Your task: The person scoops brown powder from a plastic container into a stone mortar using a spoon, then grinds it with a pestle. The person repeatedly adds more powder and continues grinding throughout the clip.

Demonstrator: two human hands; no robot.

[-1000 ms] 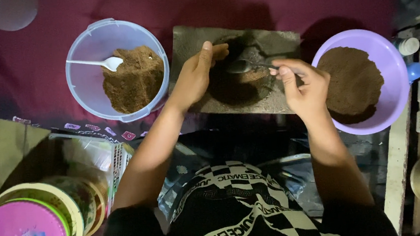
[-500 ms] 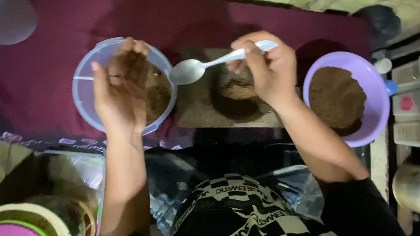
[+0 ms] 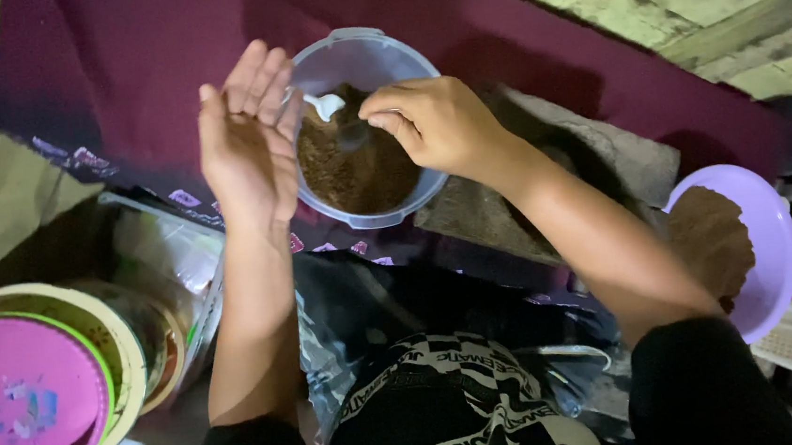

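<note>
Dark maroon cloth: it lies spread on the floor under everything; any brown powder that goes over a rim lands on it and, I judge, is hard to gather back.
Clear round plastic tub with brown powder: it sits on the cloth, about half full; a knock from either wrist could tip it, since both hands crowd its rim.
Lilac plastic bowl of brown powder: it is at the far right beside the right elbow; a backward swing of that arm could catch it.
Left hand: open and flat, fingers together, upright against the tub's left rim, holding nothing; it shields that side only.
Right hand: pinched narrow on a spoon handle over the tub; a fast lift could flick powder out.
Small white plastic spoon: its bowl lies in the powder at the far edge.
</note>
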